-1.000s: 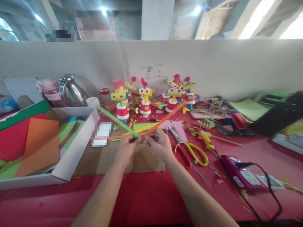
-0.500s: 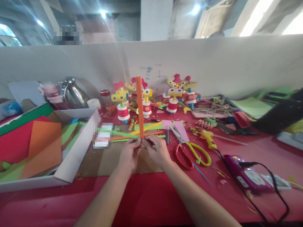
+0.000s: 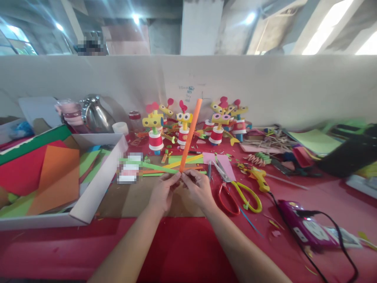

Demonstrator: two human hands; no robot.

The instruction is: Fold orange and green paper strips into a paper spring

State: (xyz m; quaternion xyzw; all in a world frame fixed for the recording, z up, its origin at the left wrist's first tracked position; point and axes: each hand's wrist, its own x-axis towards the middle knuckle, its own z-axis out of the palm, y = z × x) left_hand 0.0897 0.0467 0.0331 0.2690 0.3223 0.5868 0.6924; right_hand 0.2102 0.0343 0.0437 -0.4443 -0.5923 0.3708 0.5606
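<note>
Over the brown board (image 3: 132, 204), my left hand (image 3: 165, 189) and my right hand (image 3: 198, 188) meet fingertip to fingertip. Both pinch the place where two paper strips join. The orange paper strip (image 3: 191, 135) rises from the fingers and leans to the right. A green paper strip (image 3: 159, 167) runs off to the left, roughly level. How the strips are folded or joined is hidden behind my fingers. Loose strips, among them a yellow paper strip (image 3: 194, 158), lie on the table just behind my hands.
Scissors (image 3: 228, 181) with red and yellow handles and a yellow glue gun (image 3: 259, 179) lie to the right, near a purple power strip (image 3: 306, 226). A white box (image 3: 97, 184) of coloured paper stands left. Several paper-cup figures (image 3: 218, 131) and a metal jug (image 3: 97, 114) stand behind.
The orange strip has tipped from upright to a rightward lean. My hands stay pinched together at the join. The whole view has shifted slightly.
</note>
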